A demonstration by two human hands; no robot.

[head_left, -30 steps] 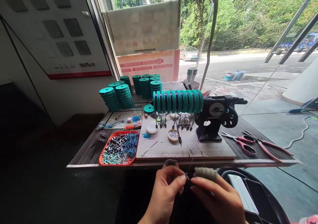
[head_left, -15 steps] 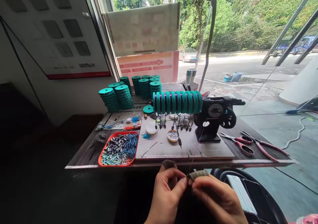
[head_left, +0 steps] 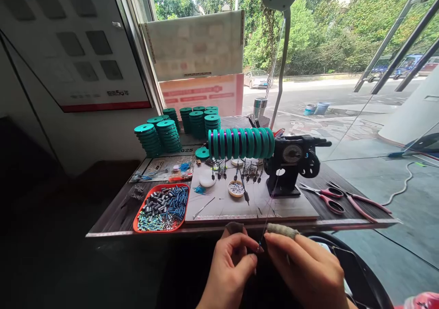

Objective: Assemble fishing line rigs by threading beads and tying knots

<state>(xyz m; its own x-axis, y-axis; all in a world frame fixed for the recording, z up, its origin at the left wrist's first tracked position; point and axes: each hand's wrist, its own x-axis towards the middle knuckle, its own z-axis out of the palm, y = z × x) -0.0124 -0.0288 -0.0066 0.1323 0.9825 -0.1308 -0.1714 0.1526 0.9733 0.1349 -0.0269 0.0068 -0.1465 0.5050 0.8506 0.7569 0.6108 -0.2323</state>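
Observation:
My left hand [head_left: 233,265] is closed in a pinch just beyond the table's front edge, with a thin fishing line [head_left: 265,220] at its fingertips. A tiny blue piece [head_left: 259,244] sits on the line there. Close by on the right, my right hand [head_left: 308,261] has its fingers pressed together; what they hold, if anything, is hidden. Grey-green covers wrap a finger of each hand. The line runs up toward a black winding machine [head_left: 286,167], whose shaft bears a row of teal foam spools [head_left: 240,143]. Dark small fittings hang beneath the spools.
A red tray [head_left: 135,224] of sinkers and small parts lies at the left. Beads fill a small round dish [head_left: 236,189] on the white board [head_left: 219,210]. Scissors [head_left: 331,199] and pliers [head_left: 363,204] lie at the right. Stacked teal spools [head_left: 168,135] stand behind.
My right hand has moved slightly away from the left, its covered finger now higher. The tiny blue piece shows between the hands. The whole view has shifted a little.

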